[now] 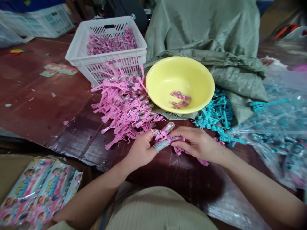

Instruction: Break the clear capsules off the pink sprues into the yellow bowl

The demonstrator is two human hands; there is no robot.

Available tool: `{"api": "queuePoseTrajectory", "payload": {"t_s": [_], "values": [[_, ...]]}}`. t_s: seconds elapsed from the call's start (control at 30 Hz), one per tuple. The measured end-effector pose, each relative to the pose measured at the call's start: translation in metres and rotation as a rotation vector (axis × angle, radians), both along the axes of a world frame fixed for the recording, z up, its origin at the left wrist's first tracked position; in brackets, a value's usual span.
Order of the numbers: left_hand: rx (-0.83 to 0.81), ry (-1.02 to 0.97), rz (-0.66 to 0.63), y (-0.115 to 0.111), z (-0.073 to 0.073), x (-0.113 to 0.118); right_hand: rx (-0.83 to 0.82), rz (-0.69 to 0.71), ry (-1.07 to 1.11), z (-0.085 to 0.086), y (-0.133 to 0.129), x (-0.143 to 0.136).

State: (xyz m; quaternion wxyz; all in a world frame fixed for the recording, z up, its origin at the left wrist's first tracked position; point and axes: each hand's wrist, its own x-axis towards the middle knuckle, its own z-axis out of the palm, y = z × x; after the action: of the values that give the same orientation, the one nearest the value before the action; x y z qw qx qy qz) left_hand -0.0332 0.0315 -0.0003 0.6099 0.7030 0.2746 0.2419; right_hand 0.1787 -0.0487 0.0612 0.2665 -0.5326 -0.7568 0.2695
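Observation:
My left hand (144, 148) is closed on a pink plastic piece (161, 135) with a clear capsule (168, 127) pointing up from it. Silver tape (161, 145) wraps a finger of this hand. Thumb and fingers of my right hand (195, 142) pinch a small tube (176, 139) with coloured bits inside, its end close to the pink piece. Other pink pieces (202, 162) lie under my right hand. Just beyond my left hand is a heap of pink pieces with capsules (129, 108). A yellow basin (153, 95) behind my hands holds several small tubes (181, 99).
A white crate (105, 57) full of pink-capped tubes stands behind the heap. Turquoise pieces (216, 111) and a clear plastic bag (271, 127) lie at the right. Printed packs (35, 191) fill a carton at lower left. Yellow-handled scissors (16, 51) lie far left.

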Motion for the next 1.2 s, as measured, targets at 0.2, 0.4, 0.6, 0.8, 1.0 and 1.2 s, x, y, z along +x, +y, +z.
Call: {"api": "queuePoseTrajectory", "payload": {"t_s": [0.2,0.4,0.6,0.8,1.0,1.2], "values": [[0.777,0.052,0.055,-0.012,-0.011,-0.016,-0.298,-0.042,0.105,-0.013,-0.01,-0.01],[0.861,0.05,0.015,-0.001,-0.006,-0.025,-0.6,-0.143,0.33,-0.01,-0.006,-0.015],[0.788,0.096,0.091,0.008,0.002,-0.03,-0.353,-0.158,0.183,-0.001,0.004,-0.015],[1.062,0.236,0.22,0.06,0.019,-0.032,-0.373,-0.265,0.108,0.004,0.04,-0.003],[1.068,0.638,0.55,0.164,0.055,-0.031,-0.312,-0.448,-0.693,-0.007,0.141,0.068],[1.348,0.253,0.089,0.084,0.023,0.016,-0.541,-0.388,-0.797,-0.049,0.186,0.076]]}}
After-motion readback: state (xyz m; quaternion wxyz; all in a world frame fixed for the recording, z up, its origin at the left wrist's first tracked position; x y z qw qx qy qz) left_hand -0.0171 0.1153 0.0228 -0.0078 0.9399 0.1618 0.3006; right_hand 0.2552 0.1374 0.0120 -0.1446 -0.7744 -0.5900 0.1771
